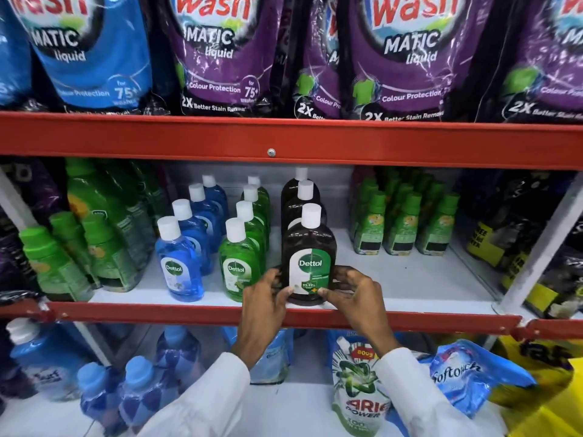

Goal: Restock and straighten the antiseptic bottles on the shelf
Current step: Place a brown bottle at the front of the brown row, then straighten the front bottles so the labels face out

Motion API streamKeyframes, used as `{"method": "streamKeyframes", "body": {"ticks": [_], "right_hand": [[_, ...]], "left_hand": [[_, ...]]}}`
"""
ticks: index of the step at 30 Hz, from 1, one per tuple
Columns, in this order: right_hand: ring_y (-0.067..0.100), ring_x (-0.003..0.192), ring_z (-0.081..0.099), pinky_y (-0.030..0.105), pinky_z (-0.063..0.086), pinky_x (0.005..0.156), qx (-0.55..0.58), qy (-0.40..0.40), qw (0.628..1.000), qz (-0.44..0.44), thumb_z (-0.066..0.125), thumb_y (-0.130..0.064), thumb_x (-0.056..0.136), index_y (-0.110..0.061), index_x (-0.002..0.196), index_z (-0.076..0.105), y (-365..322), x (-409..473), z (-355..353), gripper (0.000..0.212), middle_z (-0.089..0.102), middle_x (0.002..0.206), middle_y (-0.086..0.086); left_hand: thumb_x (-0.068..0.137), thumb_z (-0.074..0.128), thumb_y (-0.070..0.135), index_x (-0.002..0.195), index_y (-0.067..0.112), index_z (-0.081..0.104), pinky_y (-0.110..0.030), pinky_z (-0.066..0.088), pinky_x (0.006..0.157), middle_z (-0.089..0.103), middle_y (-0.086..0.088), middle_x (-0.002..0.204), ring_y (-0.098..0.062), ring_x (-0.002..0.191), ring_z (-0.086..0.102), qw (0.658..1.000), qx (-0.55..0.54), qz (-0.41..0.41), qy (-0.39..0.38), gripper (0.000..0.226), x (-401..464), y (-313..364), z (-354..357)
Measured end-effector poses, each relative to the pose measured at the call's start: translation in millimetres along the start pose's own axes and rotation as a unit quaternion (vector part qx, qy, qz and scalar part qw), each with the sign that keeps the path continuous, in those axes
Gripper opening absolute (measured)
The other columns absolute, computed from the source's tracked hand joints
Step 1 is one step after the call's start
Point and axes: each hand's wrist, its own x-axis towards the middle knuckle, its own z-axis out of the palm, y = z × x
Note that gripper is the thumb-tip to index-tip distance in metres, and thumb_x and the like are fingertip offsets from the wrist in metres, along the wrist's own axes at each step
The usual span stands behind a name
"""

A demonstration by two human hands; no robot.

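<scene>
A brown antiseptic bottle [309, 247] with a white cap stands upright at the front of the white middle shelf [410, 279]. My left hand [266, 299] grips its lower left side and my right hand [353, 294] grips its lower right side, thumbs on the label. Two more brown bottles [298, 200] line up behind it. To the left stand a row of green antiseptic bottles [239, 260] and a row of blue antiseptic bottles [179, 266], all capped in white.
Green-capped bottles [403, 225] stand to the right of a bare gap on the shelf, and more [79, 247] lean at the left. Red shelf rails [284, 140] run above and below. Detergent pouches [410, 58] fill the top shelf; pouches and blue bottles [138, 383] sit below.
</scene>
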Motion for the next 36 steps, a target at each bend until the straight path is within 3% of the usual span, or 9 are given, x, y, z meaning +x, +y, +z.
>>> {"method": "streamKeyframes", "body": {"ticks": [4, 9, 13, 16, 20, 24, 27, 30, 36], "right_hand": [[-0.018, 0.077, 0.066, 0.001, 0.05, 0.068, 0.005, -0.001, 1.0, -0.002, 0.087, -0.013, 0.072, -0.016, 0.109, 0.071, -0.5, -0.3, 0.2, 0.041, 0.074, 0.095, -0.006], [-0.02, 0.075, 0.065, 0.0, 0.049, 0.068, -0.004, -0.006, 1.0, -0.004, 0.085, -0.011, 0.074, -0.011, 0.115, 0.069, -0.9, 1.1, 1.5, 0.045, 0.074, 0.101, -0.002], [-0.001, 0.089, 0.072, 0.016, 0.057, 0.082, 0.013, -0.002, 1.0, 0.014, 0.089, -0.013, 0.069, -0.015, 0.12, 0.066, -6.5, -3.3, -1.5, 0.056, 0.075, 0.112, 0.005], [0.011, 0.097, 0.07, 0.029, 0.058, 0.09, 0.038, 0.111, 0.993, 0.01, 0.091, -0.022, 0.065, -0.02, 0.118, 0.064, -19.5, -18.9, -2.9, 0.06, 0.073, 0.11, -0.003], [0.016, 0.073, 0.065, 0.033, 0.057, 0.069, 0.065, 0.255, 0.96, -0.096, 0.083, -0.009, 0.074, -0.022, 0.093, 0.065, -56.5, -55.1, 18.8, 0.028, 0.07, 0.084, -0.003], [0.005, 0.073, 0.07, 0.015, 0.057, 0.072, 0.037, 0.144, 0.981, -0.128, 0.074, -0.001, 0.079, -0.023, 0.104, 0.07, -74.8, -52.9, 75.1, 0.033, 0.076, 0.091, -0.007], [0.012, 0.091, 0.073, 0.023, 0.056, 0.09, -0.007, 0.084, 0.992, -0.098, 0.069, -0.006, 0.084, -0.011, 0.124, 0.065, -75.8, -38.9, 110.6, 0.04, 0.076, 0.109, 0.004], [0.024, 0.093, 0.074, 0.03, 0.056, 0.088, -0.054, 0.059, 0.994, -0.074, 0.068, -0.01, 0.086, -0.006, 0.121, 0.064, -71.5, -30.1, 128.2, 0.035, 0.078, 0.104, 0.011], [0.031, 0.085, 0.073, 0.04, 0.057, 0.077, -0.094, 0.049, 0.992, -0.061, 0.061, -0.01, 0.091, -0.009, 0.113, 0.065, -65.5, -23.8, 135.5, 0.023, 0.078, 0.095, 0.014]], "left_hand": [[0.084, 0.071, 0.016, 0.11, 0.014, 0.063, 0.01, 0.03, 0.069, 0.076, -0.003, 0.094, -0.006, 0.085, 0.066, 1.0, -0.003, -0.004, -0.002, 0.027, -0.7, -2.6, 1.9], [0.085, 0.07, 0.017, 0.112, 0.015, 0.062, 0.008, 0.034, 0.07, 0.075, 0.0, 0.095, 0.006, 0.079, 0.061, 1.0, -0.014, -0.017, 0.0, 0.029, -1.7, -4.4, 3.9], [0.085, 0.07, 0.019, 0.114, 0.014, 0.064, 0.004, 0.039, 0.073, 0.075, 0.0, 0.099, 0.003, 0.08, 0.063, 0.999, -0.023, -0.025, -0.002, 0.03, -4.2, -4.2, 3.0], [0.084, 0.07, 0.019, 0.114, 0.015, 0.068, -0.016, 0.052, 0.086, 0.073, 0.002, 0.107, -0.001, 0.09, 0.066, 0.999, -0.035, -0.022, 0.027, 0.03, -16.5, -7.2, -11.5], [0.082, 0.065, 0.013, 0.097, 0.023, 0.072, -0.021, 0.052, 0.086, 0.072, 0.012, 0.101, 0.001, 0.093, 0.066, 0.986, -0.051, 0.013, 0.156, 0.019, -34.2, -14.2, -50.5], [0.083, 0.062, 0.015, 0.117, 0.018, 0.061, -0.023, 0.05, 0.092, 0.067, 0.005, 0.112, -0.005, 0.1, 0.063, 0.987, -0.022, -0.016, 0.156, 0.033, -18.0, -37.9, -72.2], [0.081, 0.055, 0.023, 0.13, 0.012, 0.046, -0.035, 0.051, 0.094, 0.066, -0.005, 0.12, -0.019, 0.107, 0.063, 0.998, 0.017, -0.035, 0.053, 0.051, -7.1, -55.2, -69.3], [0.08, 0.057, 0.021, 0.124, 0.015, 0.046, -0.04, 0.054, 0.086, 0.07, -0.005, 0.111, -0.02, 0.1, 0.067, 0.999, 0.01, -0.051, 0.014, 0.046, -0.6, -65.6, -65.9], [0.079, 0.075, 0.013, 0.107, 0.018, 0.059, -0.008, 0.051, 0.072, 0.074, 0.003, 0.094, 0.007, 0.078, 0.066, 0.998, -0.04, -0.051, 0.007, 0.032, 5.9, -76.0, -67.1]]}}
